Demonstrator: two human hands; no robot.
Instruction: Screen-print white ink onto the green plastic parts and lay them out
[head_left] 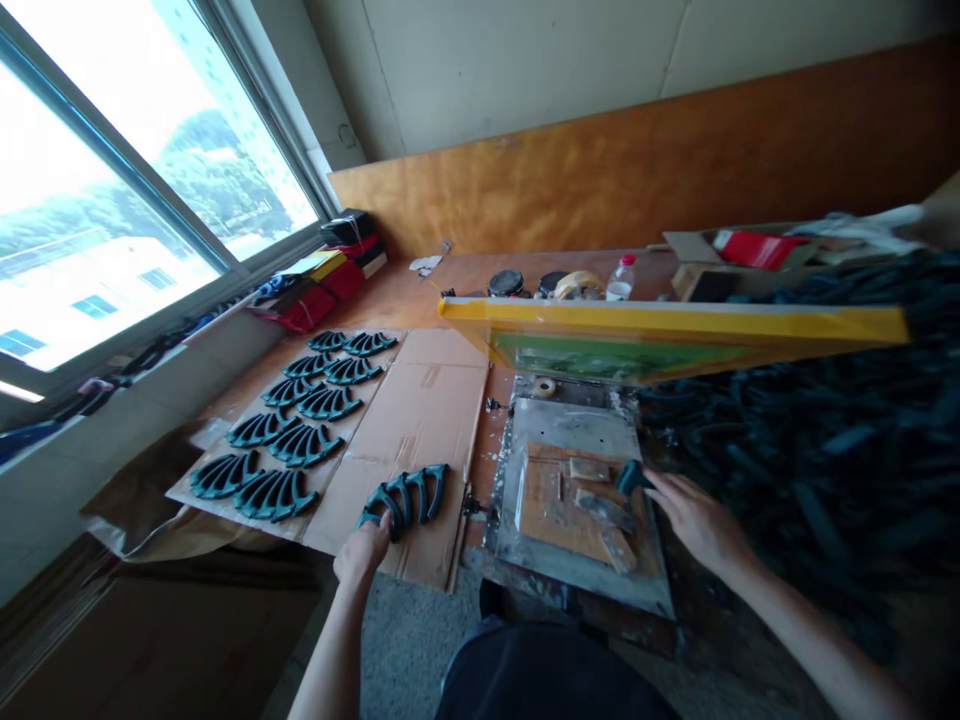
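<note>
My left hand (364,548) is closed on a dark green curved plastic piece (405,497) at the near end of the cardboard. It is one of a small group of similar pieces there, lying side by side. My right hand (688,512) pinches another dark green plastic piece (631,477) over the right edge of the flat metal plate (480,571). Under that piece, a wooden board (544,510) with several small blocks (606,510) fixed on it lies on the plate. The shape of the right-hand piece is partly hidden by my fingers.
Fanned rows of green pieces (304,442) cover the left cardboard (386,420). A yellow-edged screen frame (675,318) stands raised behind the plate. A big heap of dark pieces (810,430) fills the right. Jars (506,284), a tape roll (579,285) and a bottle (621,280) stand behind.
</note>
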